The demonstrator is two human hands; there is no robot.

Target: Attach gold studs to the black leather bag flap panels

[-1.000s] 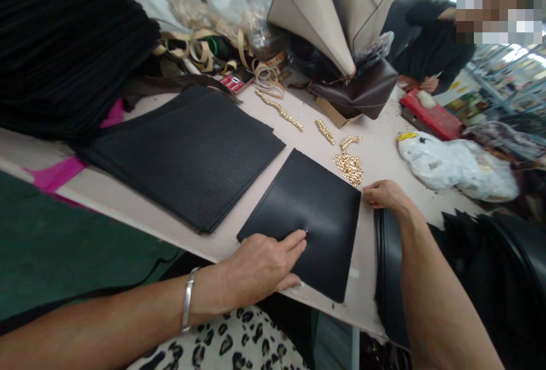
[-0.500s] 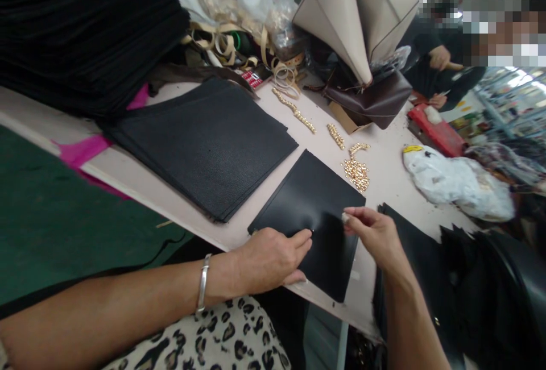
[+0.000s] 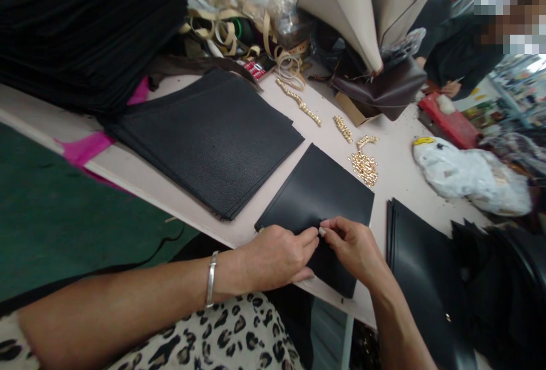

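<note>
A smooth black leather panel (image 3: 322, 194) lies flat near the table's front edge. My left hand (image 3: 275, 256) rests on its near part, fingertips pressing down. My right hand (image 3: 352, 248) meets it fingertip to fingertip over the panel, pinching something small between thumb and forefinger; it is too tiny to identify. A pile of small gold studs (image 3: 364, 165) lies just beyond the panel's far corner. A silver bangle sits on my left wrist.
A stack of grained black panels (image 3: 213, 131) lies to the left, another black stack (image 3: 422, 267) at the right. Gold stud strips (image 3: 298, 103), beige straps, a beige bag (image 3: 367, 12), a brown bag and a white plastic bag (image 3: 469, 174) crowd the back. Another person sits at the far right.
My right hand came from beside the gold studs back over the panel and now meets my left fingertips. The left hand has hardly moved.
</note>
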